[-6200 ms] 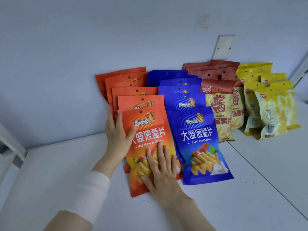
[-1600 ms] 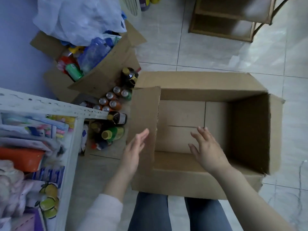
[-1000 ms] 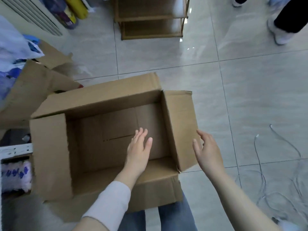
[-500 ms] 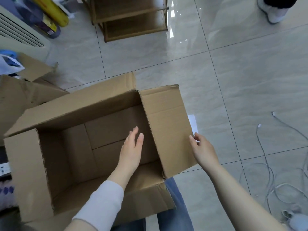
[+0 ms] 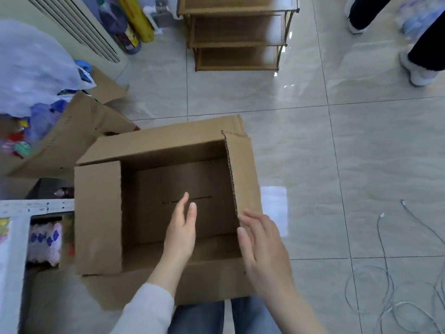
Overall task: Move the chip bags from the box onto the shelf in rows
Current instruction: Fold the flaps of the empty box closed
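- You look down into the open cardboard box (image 5: 96, 213) on the tiled floor (image 5: 361, 153), centre of the frame, its flaps folded out.
- Your left hand (image 5: 180, 235) hangs over the box's inside, fingers straight and together, holding nothing.
- Your right hand (image 5: 262, 251) is spread and relaxed at the lower end of the box's right flap, also holding nothing; whether it touches the cardboard cannot be told.
- No chip bags show anywhere: the bottom of the box is bare cardboard.
- By that sign the unloading looks finished, with nothing left to lift out.
- The rows themselves are out of view, so their order cannot be checked here.
- A second box (image 5: 72, 136) of mixed goods sits at upper left, and a white shelf frame (image 5: 14, 237) edges in at lower left.
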